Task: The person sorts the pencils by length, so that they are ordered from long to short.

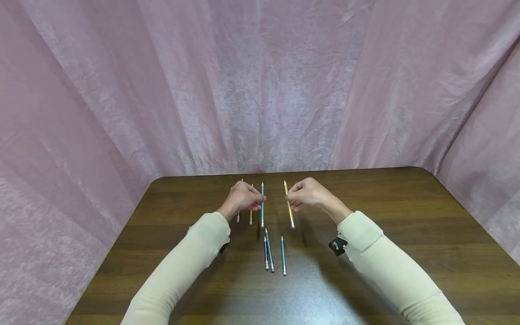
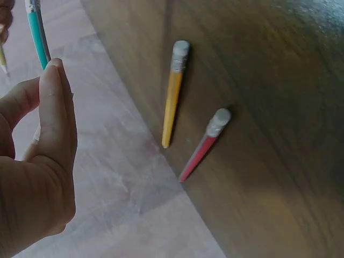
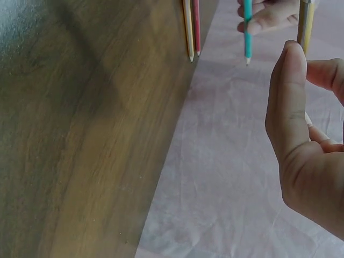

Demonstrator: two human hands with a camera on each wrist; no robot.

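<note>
My left hand [image 1: 243, 197] pinches a teal pencil [image 1: 262, 214] between thumb and fingertips, its point facing the far edge. Across from it, my right hand [image 1: 308, 193] pinches a yellow pencil [image 1: 290, 213] in the same way. In the left wrist view the teal pencil [image 2: 37, 32] is lifted above the table. Beneath and beside the left hand lie a yellow-orange pencil [image 2: 172, 102] and a red pencil [image 2: 200, 153], eraser ends toward me. Nearer to me are a teal pencil [image 1: 283, 257], a blue pencil [image 1: 269, 253] and a dark blue pencil [image 1: 266, 257] lying close together.
The wooden table [image 1: 406, 216] has rounded far corners. A pink curtain [image 1: 284, 90] hangs right behind its far edge and along both sides. A small black device [image 1: 338, 246] sits at the right wrist, by the cream sleeve [image 1: 378, 243].
</note>
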